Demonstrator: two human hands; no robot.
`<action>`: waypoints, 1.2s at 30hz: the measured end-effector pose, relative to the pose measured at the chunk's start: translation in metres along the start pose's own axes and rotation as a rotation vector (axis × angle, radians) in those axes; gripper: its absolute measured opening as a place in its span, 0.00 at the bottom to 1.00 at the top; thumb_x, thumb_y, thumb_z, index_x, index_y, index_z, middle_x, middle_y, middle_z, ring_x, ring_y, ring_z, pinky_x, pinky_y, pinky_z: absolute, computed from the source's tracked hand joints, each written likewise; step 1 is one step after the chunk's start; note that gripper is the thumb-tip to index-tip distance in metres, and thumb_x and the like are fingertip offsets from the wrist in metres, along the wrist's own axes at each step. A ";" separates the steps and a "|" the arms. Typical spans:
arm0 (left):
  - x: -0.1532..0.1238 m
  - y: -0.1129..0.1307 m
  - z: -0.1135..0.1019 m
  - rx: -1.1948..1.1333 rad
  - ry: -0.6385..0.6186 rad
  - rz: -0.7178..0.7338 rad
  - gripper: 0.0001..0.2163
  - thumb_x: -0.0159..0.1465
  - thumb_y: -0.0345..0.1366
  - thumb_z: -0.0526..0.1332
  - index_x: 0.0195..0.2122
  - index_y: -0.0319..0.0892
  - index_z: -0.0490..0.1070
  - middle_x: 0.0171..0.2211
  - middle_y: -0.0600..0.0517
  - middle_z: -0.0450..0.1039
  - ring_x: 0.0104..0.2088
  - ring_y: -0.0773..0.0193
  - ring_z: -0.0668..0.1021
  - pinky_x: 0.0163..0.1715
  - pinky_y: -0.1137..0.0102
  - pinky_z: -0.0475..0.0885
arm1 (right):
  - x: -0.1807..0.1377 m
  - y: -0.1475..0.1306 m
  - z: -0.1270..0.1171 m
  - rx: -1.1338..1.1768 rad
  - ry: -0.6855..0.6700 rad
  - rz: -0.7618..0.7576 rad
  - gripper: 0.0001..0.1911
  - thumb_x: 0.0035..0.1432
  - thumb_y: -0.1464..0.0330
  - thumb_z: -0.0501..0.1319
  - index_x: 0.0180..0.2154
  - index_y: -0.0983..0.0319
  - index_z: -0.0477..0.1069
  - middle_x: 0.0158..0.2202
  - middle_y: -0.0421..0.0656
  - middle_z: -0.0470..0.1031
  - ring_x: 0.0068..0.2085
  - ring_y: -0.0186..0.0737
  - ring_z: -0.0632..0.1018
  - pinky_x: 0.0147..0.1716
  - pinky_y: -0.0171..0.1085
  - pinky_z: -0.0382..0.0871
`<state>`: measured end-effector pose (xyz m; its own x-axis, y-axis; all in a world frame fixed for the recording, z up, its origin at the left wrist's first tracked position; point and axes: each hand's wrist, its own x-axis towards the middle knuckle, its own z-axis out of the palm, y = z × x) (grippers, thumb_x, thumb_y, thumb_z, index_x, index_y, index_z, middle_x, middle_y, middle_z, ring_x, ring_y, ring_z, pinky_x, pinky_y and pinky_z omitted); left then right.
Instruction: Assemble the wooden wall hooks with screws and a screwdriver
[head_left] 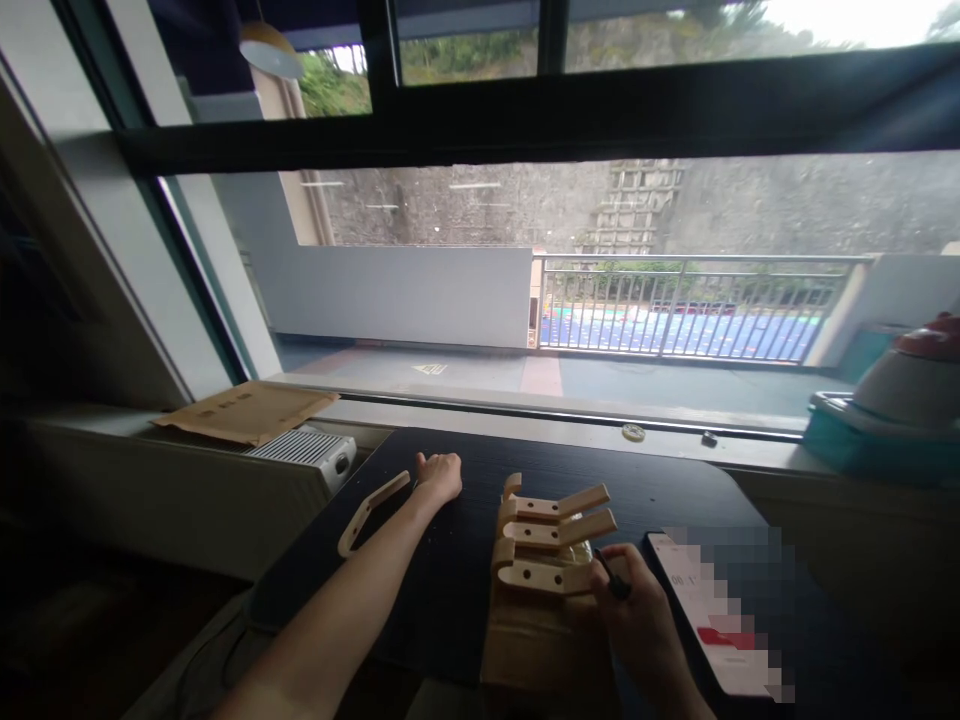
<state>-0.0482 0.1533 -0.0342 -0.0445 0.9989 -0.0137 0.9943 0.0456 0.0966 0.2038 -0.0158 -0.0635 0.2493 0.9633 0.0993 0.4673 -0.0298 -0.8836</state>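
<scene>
My left hand [441, 478] is closed over the dark table, beyond and to the right of a loose bent wooden hook [369, 512]. Whatever its fingers hold, if anything, is hidden. Fingers of my right hand [637, 600] are wrapped around a slim black pen-like tool [613, 574], by the right end of the nearest wooden hook [541, 577]. Two more pale hooks, a middle one [531, 534] and a far one [538, 507], lie in a row behind it, each with dark holes. All three rest on a brown cardboard box [544, 640].
A phone [686, 590] lies right of my right hand. On the window sill are a tape roll [633, 432] and a small dark object [709, 438]. A brown envelope [247, 410] lies over a white heater [307, 455] at left; a teal container [847, 440] stands at right.
</scene>
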 end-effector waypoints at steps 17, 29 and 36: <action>-0.143 0.031 -0.043 -0.726 0.436 0.553 0.07 0.61 0.33 0.55 0.35 0.42 0.73 0.33 0.52 0.75 0.35 0.66 0.77 0.36 0.73 0.72 | -0.007 -0.018 -0.009 0.027 -0.004 -0.060 0.09 0.53 0.62 0.54 0.34 0.61 0.65 0.25 0.40 0.72 0.28 0.40 0.73 0.27 0.36 0.63; -0.160 0.015 -0.029 -0.788 0.560 0.504 0.06 0.60 0.31 0.58 0.35 0.45 0.73 0.31 0.55 0.73 0.32 0.68 0.77 0.32 0.77 0.72 | -0.002 -0.015 -0.005 0.078 -0.026 -0.036 0.08 0.54 0.63 0.54 0.33 0.61 0.64 0.24 0.39 0.71 0.27 0.39 0.71 0.25 0.34 0.63; -0.165 0.010 -0.021 -0.822 0.547 0.468 0.08 0.59 0.31 0.60 0.38 0.49 0.72 0.35 0.57 0.73 0.34 0.68 0.77 0.34 0.79 0.72 | 0.000 -0.008 -0.008 0.044 -0.101 0.003 0.12 0.55 0.59 0.54 0.33 0.61 0.65 0.27 0.43 0.74 0.30 0.40 0.74 0.25 0.34 0.65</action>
<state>-0.0328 -0.0109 -0.0098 0.0820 0.7786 0.6221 0.5644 -0.5507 0.6149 0.2070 -0.0173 -0.0527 0.1625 0.9854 0.0517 0.4281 -0.0232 -0.9035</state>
